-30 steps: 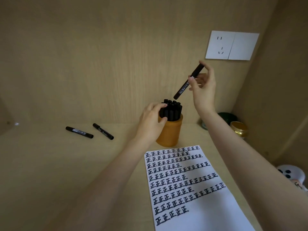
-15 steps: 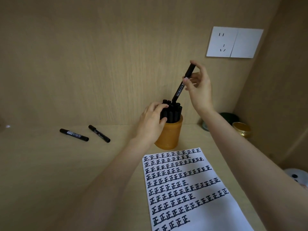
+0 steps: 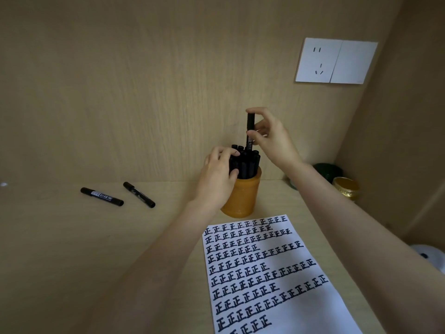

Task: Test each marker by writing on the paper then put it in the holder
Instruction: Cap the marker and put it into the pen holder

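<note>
The paper (image 3: 313, 314) runs off the bottom edge; the upright marker (image 3: 250, 122) has its lower end hidden among other markers (image 3: 248, 167) in the holder (image 3: 243, 198).

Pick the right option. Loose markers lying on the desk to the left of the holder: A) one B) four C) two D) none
C: a marker and a second marker lie flat on the desk, left of the holder, and no others lie there.
</note>
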`<state>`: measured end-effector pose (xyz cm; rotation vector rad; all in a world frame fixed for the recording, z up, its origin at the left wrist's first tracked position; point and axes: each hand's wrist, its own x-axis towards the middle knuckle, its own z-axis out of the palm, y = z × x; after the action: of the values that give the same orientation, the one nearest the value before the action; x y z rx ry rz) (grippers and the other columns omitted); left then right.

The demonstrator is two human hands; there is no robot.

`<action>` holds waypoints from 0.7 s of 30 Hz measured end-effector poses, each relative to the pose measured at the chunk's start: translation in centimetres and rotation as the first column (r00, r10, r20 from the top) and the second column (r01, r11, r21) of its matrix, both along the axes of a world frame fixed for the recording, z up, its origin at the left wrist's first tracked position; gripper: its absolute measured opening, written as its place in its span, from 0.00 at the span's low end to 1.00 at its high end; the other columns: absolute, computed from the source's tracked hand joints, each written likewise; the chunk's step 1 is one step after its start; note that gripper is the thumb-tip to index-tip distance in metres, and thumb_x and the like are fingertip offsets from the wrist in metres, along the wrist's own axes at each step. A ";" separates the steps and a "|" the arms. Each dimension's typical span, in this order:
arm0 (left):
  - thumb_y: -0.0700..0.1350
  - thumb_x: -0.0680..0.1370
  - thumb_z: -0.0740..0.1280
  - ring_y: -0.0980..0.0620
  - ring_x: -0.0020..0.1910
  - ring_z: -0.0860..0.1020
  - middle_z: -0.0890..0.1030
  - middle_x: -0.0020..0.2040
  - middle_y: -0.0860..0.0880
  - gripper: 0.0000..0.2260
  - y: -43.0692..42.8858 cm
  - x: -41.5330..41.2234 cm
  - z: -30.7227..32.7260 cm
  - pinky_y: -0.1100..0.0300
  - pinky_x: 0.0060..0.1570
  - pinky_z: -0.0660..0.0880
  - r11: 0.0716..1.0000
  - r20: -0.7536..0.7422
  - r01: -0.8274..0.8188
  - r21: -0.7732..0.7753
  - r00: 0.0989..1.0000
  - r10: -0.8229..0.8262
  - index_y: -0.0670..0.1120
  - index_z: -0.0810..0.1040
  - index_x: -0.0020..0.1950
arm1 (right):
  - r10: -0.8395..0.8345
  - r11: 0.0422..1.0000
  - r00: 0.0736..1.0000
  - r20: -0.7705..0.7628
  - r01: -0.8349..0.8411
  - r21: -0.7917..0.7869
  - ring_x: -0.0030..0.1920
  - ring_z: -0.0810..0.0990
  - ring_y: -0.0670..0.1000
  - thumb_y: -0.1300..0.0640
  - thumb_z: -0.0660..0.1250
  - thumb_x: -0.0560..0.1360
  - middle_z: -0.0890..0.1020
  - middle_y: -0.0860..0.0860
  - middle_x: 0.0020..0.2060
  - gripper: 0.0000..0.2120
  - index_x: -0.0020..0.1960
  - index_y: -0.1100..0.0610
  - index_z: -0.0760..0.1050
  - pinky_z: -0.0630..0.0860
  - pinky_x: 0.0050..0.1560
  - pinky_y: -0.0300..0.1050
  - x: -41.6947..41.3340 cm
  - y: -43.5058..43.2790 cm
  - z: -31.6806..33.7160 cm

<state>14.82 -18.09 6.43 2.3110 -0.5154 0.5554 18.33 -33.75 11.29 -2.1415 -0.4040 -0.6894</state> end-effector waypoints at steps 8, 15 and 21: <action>0.42 0.78 0.65 0.50 0.65 0.68 0.67 0.65 0.50 0.18 -0.2 0.0 -0.3 0.64 0.54 0.65 1.000 -0.008 -0.002 -0.018 1.000 0.002 0.49 0.68 0.66 | 0.019 1.000 0.995 -0.093 -0.019 0.006 0.47 0.82 0.57 0.54 0.60 0.81 0.82 0.62 0.44 0.11 0.63 0.49 0.70 0.78 0.50 0.50 -0.6 -0.6 -1.1; 0.40 0.77 0.65 0.50 0.64 0.68 0.66 0.65 0.49 0.19 -0.3 0.1 -0.6 0.64 0.52 0.67 1.000 0.014 -0.011 -0.013 1.000 0.011 0.50 0.68 0.66 | 0.014 1.000 0.990 -0.140 -0.015 -0.004 0.49 0.82 0.53 0.53 0.58 0.82 0.84 0.57 0.45 0.11 0.62 0.52 0.73 0.79 0.53 0.48 -0.4 -0.6 -1.5; 0.40 0.77 0.66 0.48 0.64 0.68 0.65 0.65 0.48 0.20 -0.2 0.0 -0.9 0.61 0.54 0.69 1.000 0.030 -0.001 -0.010 1.000 0.001 0.50 0.67 0.68 | 0.013 1.000 0.993 -0.119 -0.014 -0.006 0.58 0.76 0.42 0.54 0.59 0.82 0.79 0.47 0.57 0.12 0.63 0.54 0.74 0.73 0.54 0.30 -0.6 -0.1 -2.2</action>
<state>14.84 -18.30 5.57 2.2968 -0.5241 0.5924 17.70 -33.81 9.11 -2.1717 -0.3564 -0.5505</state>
